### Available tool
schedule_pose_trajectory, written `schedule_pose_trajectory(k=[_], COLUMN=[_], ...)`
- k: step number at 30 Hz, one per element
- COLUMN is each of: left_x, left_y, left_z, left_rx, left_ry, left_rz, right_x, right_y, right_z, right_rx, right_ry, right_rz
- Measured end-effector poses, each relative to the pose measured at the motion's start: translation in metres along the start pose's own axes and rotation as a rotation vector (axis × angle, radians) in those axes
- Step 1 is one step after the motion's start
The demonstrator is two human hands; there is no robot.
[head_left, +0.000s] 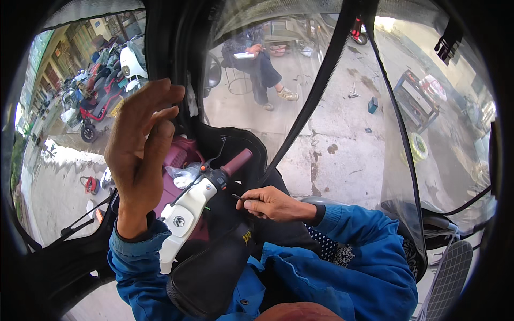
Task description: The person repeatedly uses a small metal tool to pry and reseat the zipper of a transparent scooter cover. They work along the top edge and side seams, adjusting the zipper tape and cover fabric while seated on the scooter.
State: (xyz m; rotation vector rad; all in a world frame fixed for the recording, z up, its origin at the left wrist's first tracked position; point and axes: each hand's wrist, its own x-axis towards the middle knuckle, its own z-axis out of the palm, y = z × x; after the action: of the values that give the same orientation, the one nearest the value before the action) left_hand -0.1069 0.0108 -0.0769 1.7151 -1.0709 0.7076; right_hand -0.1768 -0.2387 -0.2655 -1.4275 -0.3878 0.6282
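Observation:
My left hand (pixel 136 152) is raised at the left, above the handlebar cover. Its fingers curve loosely, with a gap to the thumb, and I see nothing in them. In front of my lap, my right hand (pixel 276 204) pinches a small thin black object (pixel 237 196); its kind cannot be made out. Left of that hand is a scooter's white handlebar cover (pixel 187 216) with a maroon grip (pixel 237 162), a black switch housing (pixel 218 178) and a brake lever (pixel 218 150). Crumpled clear plastic (pixel 183 175) lies beside the cover, over the maroon front panel (pixel 171 192).
A black-framed clear rain canopy (pixel 316 101) surrounds me, with a zipper edge crossing ahead. Outside, a seated person (pixel 259 69) faces this way. Parked scooters (pixel 101 85) crowd the left. A metal workbench (pixel 415 101) and a dark green box (pixel 372 105) stand on the right.

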Motion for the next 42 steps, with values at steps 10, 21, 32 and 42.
schedule_pose_trajectory(k=[10,21,32,42], left_x=[-0.080,-0.149,-0.146,-0.170], left_y=[-0.038,-0.094,-0.099,-0.112], left_z=[0.102,0.144,0.131,0.073], left_rx=[0.028,0.200,0.084,0.149], left_ry=[-0.490,-0.690,-0.587,-0.223], left_rz=[-0.375,-0.476,-0.496,-0.747], right_x=[-0.024,-0.022,-0.014,-0.032], right_y=[0.127,0.198,0.187,0.176], right_z=[-0.009,-0.031,-0.068,-0.092], right_rx=[-0.339,-0.269,-0.428,-0.575], right_ry=[-0.060,-0.074,-0.101,-0.207], right_rz=[-0.017,0.079,0.036,0.156])
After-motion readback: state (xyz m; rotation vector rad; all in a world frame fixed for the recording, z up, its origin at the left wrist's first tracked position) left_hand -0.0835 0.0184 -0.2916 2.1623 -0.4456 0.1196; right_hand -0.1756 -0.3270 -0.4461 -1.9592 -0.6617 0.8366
